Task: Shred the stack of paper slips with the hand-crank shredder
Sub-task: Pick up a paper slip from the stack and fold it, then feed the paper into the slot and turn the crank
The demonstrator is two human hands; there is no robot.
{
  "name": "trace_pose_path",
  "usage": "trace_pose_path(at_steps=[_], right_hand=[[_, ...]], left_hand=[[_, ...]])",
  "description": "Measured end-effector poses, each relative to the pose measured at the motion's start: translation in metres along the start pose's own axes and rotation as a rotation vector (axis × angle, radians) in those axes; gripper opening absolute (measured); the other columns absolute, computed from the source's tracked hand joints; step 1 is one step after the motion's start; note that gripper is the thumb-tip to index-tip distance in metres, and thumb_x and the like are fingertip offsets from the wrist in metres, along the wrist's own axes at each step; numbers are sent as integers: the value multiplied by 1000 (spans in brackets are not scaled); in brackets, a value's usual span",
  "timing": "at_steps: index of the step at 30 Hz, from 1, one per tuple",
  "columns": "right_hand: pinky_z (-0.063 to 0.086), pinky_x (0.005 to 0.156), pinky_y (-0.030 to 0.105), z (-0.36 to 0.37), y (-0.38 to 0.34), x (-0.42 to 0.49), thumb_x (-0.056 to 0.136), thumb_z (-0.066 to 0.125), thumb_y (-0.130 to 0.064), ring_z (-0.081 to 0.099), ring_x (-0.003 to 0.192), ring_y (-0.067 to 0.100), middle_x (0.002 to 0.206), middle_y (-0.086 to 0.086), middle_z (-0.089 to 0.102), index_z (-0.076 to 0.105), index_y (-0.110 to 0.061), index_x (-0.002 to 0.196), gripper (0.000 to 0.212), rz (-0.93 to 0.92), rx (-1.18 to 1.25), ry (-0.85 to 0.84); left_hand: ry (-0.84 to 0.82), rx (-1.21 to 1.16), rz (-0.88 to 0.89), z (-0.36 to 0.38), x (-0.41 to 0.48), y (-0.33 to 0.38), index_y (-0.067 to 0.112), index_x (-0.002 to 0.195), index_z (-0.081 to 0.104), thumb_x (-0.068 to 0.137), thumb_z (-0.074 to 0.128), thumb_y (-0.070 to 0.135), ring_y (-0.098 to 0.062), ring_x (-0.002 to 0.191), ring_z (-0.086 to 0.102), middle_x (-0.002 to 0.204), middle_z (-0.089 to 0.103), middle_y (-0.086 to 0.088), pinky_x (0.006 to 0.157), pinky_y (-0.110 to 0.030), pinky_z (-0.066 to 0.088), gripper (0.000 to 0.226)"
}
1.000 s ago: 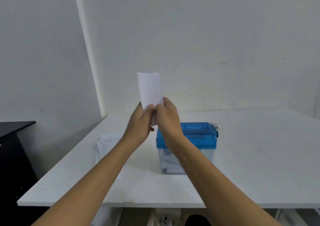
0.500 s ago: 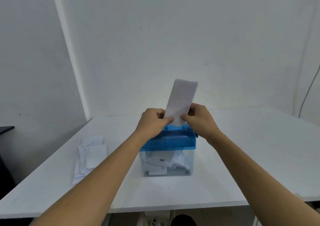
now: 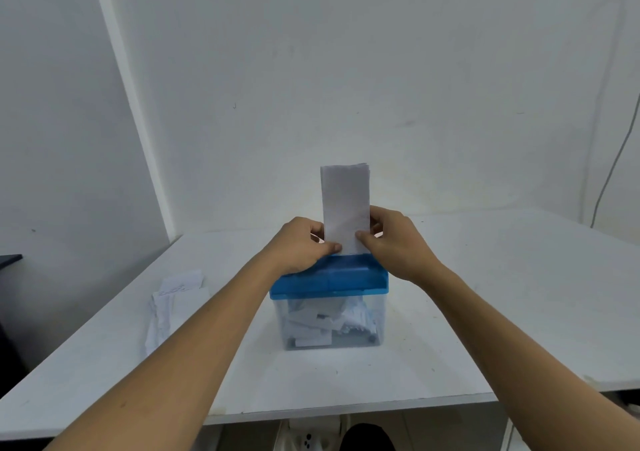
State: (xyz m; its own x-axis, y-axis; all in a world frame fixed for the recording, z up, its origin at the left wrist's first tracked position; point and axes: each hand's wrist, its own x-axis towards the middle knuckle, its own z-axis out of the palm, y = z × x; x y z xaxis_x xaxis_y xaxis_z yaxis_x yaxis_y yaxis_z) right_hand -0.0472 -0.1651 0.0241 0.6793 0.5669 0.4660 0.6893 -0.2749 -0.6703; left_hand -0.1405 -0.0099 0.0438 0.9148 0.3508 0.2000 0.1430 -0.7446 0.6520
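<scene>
Paper slip [image 3: 345,204] upright over blue shredder [image 3: 329,279], left hand [image 3: 300,247] and right hand [image 3: 394,242] pinching its lower edges

shredder [image 3: 329,281] mid-table, slip pile [image 3: 176,298] left, right side open

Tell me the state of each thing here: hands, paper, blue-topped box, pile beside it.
paper slip: upright, lower edge at the shredder's top, pinched on both sides.
left hand: pinches the slip's lower left edge.
right hand: pinches its lower right edge.
shredder: upright on the table, blue lid on; crank hidden.
clear bin: partly filled with paper scraps.
stack of slips: lying loose on the table, untouched.
</scene>
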Motion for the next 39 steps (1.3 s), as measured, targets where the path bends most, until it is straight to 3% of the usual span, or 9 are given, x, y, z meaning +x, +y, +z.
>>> trace_pose_path(at_steps=[2, 14, 21, 25, 29, 31, 33, 36, 39], right_hand=[[46, 64, 9, 2, 0, 0, 102, 55, -21, 59, 95, 12, 111, -12, 59, 57, -18, 134, 32, -4, -2, 13], [49, 73, 15, -3, 2, -3, 96, 64, -22, 60, 99, 13, 120, -5, 64, 55, -18, 136, 41, 6, 28, -91], [50, 89, 25, 3, -2, -2, 96, 64, -21, 57, 99, 12, 130, -1, 64, 54, -18, 139, 44, 16, -66, -65], [50, 85, 23, 2, -1, -1, 96, 66, -23, 57, 98, 11, 128, -2, 64, 54, -19, 139, 45, 17, -75, -80], [50, 73, 16, -2, 13, -1, 98, 62, -30, 61, 96, 12, 110, -13, 60, 46, -31, 130, 37, 42, 8, -48], [54, 84, 26, -7, 28, -1, 102, 49, -19, 61, 106, 15, 112, -11, 59, 46, -28, 133, 32, 112, 145, 54], [52, 95, 32, -11, 43, -7, 99, 42, -2, 58, 114, 17, 122, -4, 59, 46, -22, 138, 44, 142, 127, 107], [43, 105, 29, -4, 57, -24, 89, 42, 14, 50, 121, 12, 137, -2, 55, 41, -22, 144, 66, 65, -106, -56], [28, 118, 36, 11, 69, -33, 94, 51, 1, 40, 132, 10, 148, -11, 45, 32, -32, 149, 67, -52, -409, -83]], left_hand=[[-3, -8, -4, 0, 0, 0, 16, 125, 68, 93, 71, 29, -19, 105, 64, 119, 70, 0, 92, -31, 52, 34], [-113, -5, -15, -9, -3, 1, 16, 133, 65, 93, 71, 30, -19, 111, 64, 126, 69, 0, 104, -38, 51, 43], [-97, 40, -9, -6, 0, 2, 16, 130, 65, 94, 69, 29, -19, 107, 65, 123, 69, -1, 99, -36, 53, 38], [-63, 21, -13, -4, -1, 2, 14, 129, 66, 94, 69, 33, -18, 106, 65, 120, 70, -2, 98, -37, 53, 40], [-40, 44, -8, -1, -3, 1, 16, 127, 67, 95, 68, 34, -15, 104, 63, 123, 69, 0, 94, -31, 51, 36], [-41, 50, 1, 1, -4, 1, 15, 128, 65, 96, 66, 32, -13, 101, 61, 125, 67, 2, 89, -25, 48, 35], [-35, 68, 7, 2, -7, 2, 15, 130, 62, 98, 64, 31, -11, 100, 57, 128, 65, 2, 87, -23, 44, 36], [-23, 102, 22, 4, -9, 2, 14, 132, 59, 100, 61, 31, -12, 99, 54, 131, 63, 1, 87, -24, 45, 36], [-29, 109, 20, 4, -9, 2, 14, 132, 58, 100, 61, 30, -12, 98, 54, 132, 62, 0, 85, -23, 44, 36]])
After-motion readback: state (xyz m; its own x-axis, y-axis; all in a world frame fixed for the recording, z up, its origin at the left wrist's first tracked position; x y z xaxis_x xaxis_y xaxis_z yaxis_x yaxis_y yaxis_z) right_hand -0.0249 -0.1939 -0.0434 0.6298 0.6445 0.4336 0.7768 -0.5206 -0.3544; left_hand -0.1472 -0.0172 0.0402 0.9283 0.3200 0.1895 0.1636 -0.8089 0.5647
